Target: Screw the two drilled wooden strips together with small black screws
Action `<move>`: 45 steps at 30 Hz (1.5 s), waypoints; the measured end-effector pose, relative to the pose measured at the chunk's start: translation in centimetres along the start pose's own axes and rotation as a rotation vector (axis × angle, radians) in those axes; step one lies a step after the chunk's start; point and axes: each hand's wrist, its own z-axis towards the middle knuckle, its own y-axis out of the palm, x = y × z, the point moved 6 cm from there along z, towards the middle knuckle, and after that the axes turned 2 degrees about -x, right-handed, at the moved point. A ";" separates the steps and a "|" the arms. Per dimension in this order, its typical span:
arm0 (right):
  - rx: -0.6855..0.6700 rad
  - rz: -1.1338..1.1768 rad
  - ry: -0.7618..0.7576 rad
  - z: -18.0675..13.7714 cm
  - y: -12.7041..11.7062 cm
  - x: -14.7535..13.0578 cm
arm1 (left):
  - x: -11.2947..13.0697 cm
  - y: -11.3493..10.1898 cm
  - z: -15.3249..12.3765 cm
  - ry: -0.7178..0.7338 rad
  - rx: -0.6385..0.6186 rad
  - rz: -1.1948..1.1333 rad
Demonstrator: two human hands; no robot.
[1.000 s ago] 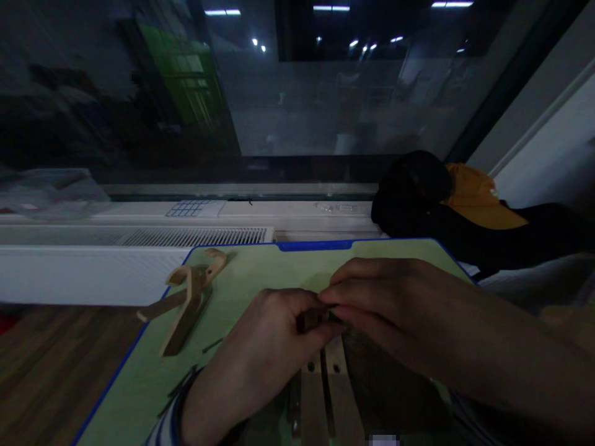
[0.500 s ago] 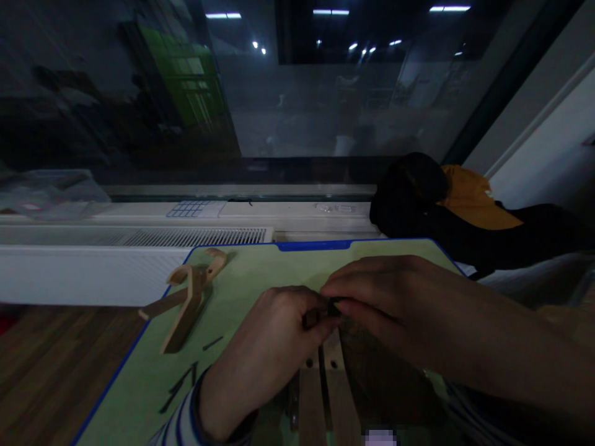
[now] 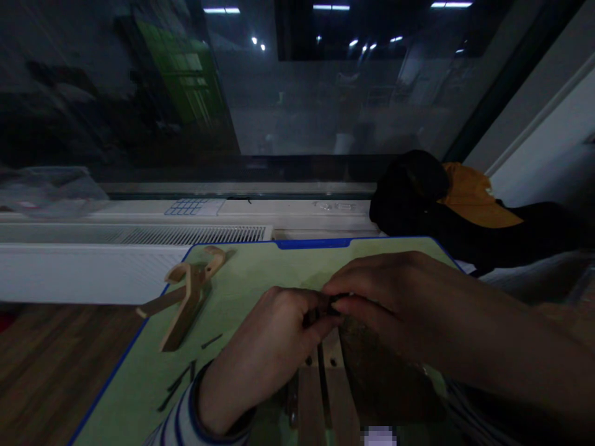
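Your left hand (image 3: pixel 272 334) comes in over the near left part of the worktop (image 3: pixel 264 266), thumb and forefinger clamped round the far end of two wooden strips (image 3: pixel 341 399). Strips lie side by side with a narrow dark slot between them, running away from you. One round hole shows in each, just below your left thumb.

Your right hand (image 3: pixel 395 294) reaches in from the other side, fingertips meeting the left ones. Thumb and forefinger pinched together on a small dark piece (image 3: pixel 332 301), right at the strips' far end. Too dim and small to say what it is; can't tell if it sits in a hole.

Beside the strips, under your right wrist, a dark brown mass (image 3: pixel 385 378), outline unclear. Striped sleeve (image 3: pixel 179 421) on your left arm.

Left side of the worktop: a wooden assembly (image 3: pixel 188 303) with curved arms, one arm poking past the blue edge. Nearer your left wrist, a few thin dark fasteners (image 3: pixel 176 384) lie loose, plus a lone dark pin (image 3: pixel 212 341) a bit farther off.

Beyond the worktop: white radiator (image 3: pixel 93 272), clear plastic bag (image 3: pixel 51 192) on the sill, grid-marked paper (image 3: pixel 186 207), orange cap (image 3: pixel 478 198) on black fabric (image 3: pixel 409 198) at right, dark window (image 3: pixel 302 111) behind.
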 end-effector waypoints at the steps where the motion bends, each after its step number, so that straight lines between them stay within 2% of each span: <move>1: 0.007 -0.007 0.001 0.0 0.0 0.0 | 0.0 0.1 0.0 0.004 -0.008 -0.012; 20: 0.058 0.004 -0.060 -0.3 -0.5 -0.8 | -0.3 -0.5 -0.1 -0.036 0.027 0.039; 25: 0.012 0.000 -0.079 -0.5 -0.3 -0.7 | -0.1 -0.6 0.0 -0.021 0.028 0.024; 36: 0.013 0.007 -0.012 -0.3 -0.3 -0.4 | 0.0 -0.3 0.1 -0.016 0.015 0.020; 45: 0.081 -0.095 0.019 -0.5 0.0 0.1 | -0.2 0.0 0.0 0.004 -0.042 -0.001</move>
